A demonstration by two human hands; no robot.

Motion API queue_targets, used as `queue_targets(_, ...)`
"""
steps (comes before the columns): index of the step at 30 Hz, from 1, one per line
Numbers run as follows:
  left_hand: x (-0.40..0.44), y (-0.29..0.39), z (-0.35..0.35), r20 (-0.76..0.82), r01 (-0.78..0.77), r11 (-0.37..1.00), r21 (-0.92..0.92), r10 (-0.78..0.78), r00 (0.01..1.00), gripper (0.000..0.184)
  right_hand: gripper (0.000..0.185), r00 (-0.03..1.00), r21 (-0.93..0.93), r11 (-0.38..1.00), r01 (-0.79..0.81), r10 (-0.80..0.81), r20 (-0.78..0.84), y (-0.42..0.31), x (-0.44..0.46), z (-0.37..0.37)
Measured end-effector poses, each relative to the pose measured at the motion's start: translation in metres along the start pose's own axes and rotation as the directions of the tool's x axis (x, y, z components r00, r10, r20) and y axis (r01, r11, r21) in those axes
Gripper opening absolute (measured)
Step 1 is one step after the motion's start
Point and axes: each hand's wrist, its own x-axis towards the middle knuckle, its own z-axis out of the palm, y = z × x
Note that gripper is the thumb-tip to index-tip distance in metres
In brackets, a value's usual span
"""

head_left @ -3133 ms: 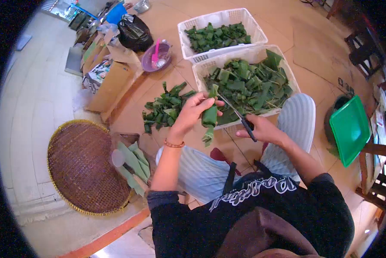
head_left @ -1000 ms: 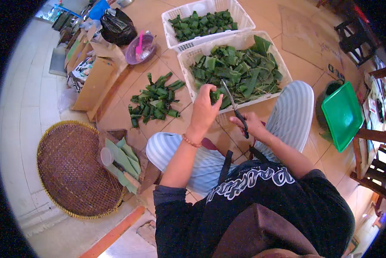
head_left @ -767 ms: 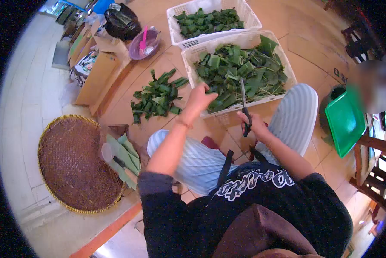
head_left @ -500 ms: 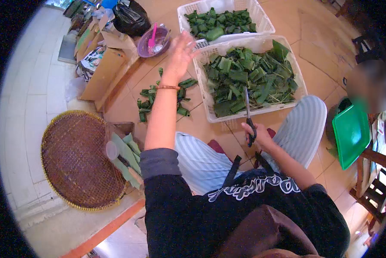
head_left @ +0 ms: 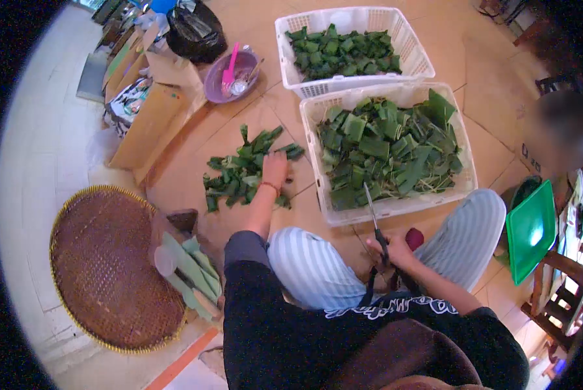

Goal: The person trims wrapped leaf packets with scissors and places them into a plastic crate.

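My left hand [head_left: 276,170] reaches down onto the right side of a loose pile of green leaf rolls [head_left: 233,177] on the tiled floor; its fingertips are among the rolls, and whether they grip one is hidden. Black-handled scissors [head_left: 380,235] are in my right hand [head_left: 395,251], their blades pointing up toward the near white crate [head_left: 468,156]. Cut leaf pieces [head_left: 385,148] fill that crate. Behind it, a second white crate [head_left: 288,65] holds many small leaf packets [head_left: 343,53].
A round woven tray [head_left: 113,266] lies at the left, beside folded leaves [head_left: 197,270]. Farther back are a cardboard box [head_left: 150,127], a purple bowl [head_left: 216,91] with a pink utensil and a black bag [head_left: 197,36]. At the right stands a green tray [head_left: 528,231].
My left hand cut free of a leaf roll, went up by the far crate, and has come down to the floor pile. The scissors stay in my right hand. The view has shifted.
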Motion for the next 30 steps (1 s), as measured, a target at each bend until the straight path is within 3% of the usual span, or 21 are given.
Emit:
queue_targets(1, -0.001, -0.002, 0.016, -0.023, 0.002, 0.994, 0.106, 0.001, 1.000, 0.018, 0.037, 0.993, -0.107, 0.991, 0.081, -0.089, -0.074, 0.025, 0.003, 0.008)
queue_targets(4, -0.005, 0.005, 0.002, 0.157, 0.025, 0.992, 0.120, -0.044, 0.987, 0.019, 0.035, 1.000, -0.018, 1.000, 0.019, -0.018, 0.006, 0.012, 0.008, 0.007)
queue_targets(7, -0.017, 0.012, 0.010, 0.113, -0.047, 0.997, 0.057, 0.041, 0.993, 0.020, 0.035, 0.997, 0.080, 0.997, 0.014, -0.019, 0.069, -0.011, 0.006, 0.002)
queue_targets(10, -0.035, 0.011, 0.009, 0.167, 0.002, 0.968, -0.252, 0.042, 0.985, 0.020, 0.039, 0.999, 0.044, 0.999, 0.010, -0.012, 0.041, -0.056, -0.001, -0.012)
queue_targets(11, -0.042, 0.012, 0.008, 0.086, 0.082, 0.920, -0.383, -0.053, 0.995, 0.019, 0.041, 1.000, -0.017, 1.000, 0.010, -0.009, 0.010, -0.061, -0.003, -0.013)
queue_targets(13, -0.055, 0.011, 0.003, -0.039, 0.191, 0.755, -0.628, -0.275, 0.961, 0.019, 0.044, 0.999, -0.047, 0.998, 0.042, -0.044, -0.031, -0.049, 0.001, -0.010)
queue_targets(16, -0.069, 0.006, -0.031, -0.166, 0.195, 0.473, -0.859, -0.618, 0.768, 0.027, 0.046, 0.999, -0.002, 0.999, 0.033, -0.033, 0.026, -0.083, -0.008, -0.022)
queue_targets(17, -0.071, -0.007, -0.042, 0.023, 0.178, 0.200, -0.963, -0.599, 0.800, 0.028, 0.045, 0.998, 0.023, 1.000, 0.020, -0.021, 0.066, -0.101, -0.010, -0.031)
queue_targets(20, -0.075, 0.000, -0.153, 0.289, 0.183, -0.270, -0.946, -0.435, 0.853, 0.025, 0.047, 0.994, 0.060, 0.998, 0.024, -0.030, 0.102, -0.111, -0.011, -0.038)
queue_targets(23, -0.076, 0.021, -0.246, 0.331, 0.209, -0.532, -0.821, -0.144, 0.933, 0.023, 0.048, 0.983, -0.160, 0.971, 0.176, -0.164, 0.082, -0.129, -0.008, -0.050)
queue_targets(27, -0.077, 0.056, -0.307, 0.325, 0.324, -0.318, -0.891, 0.052, 0.944, 0.024, 0.049, 0.968, -0.164, 0.960, 0.227, -0.205, 0.143, -0.163, -0.024, -0.070)
queue_targets(30, -0.081, 0.086, -0.316, 0.250, 0.246, 0.054, -0.968, 0.121, 0.961, 0.022, 0.051, 0.933, -0.088, 0.935, 0.342, -0.327, 0.149, -0.155, -0.026, -0.072)
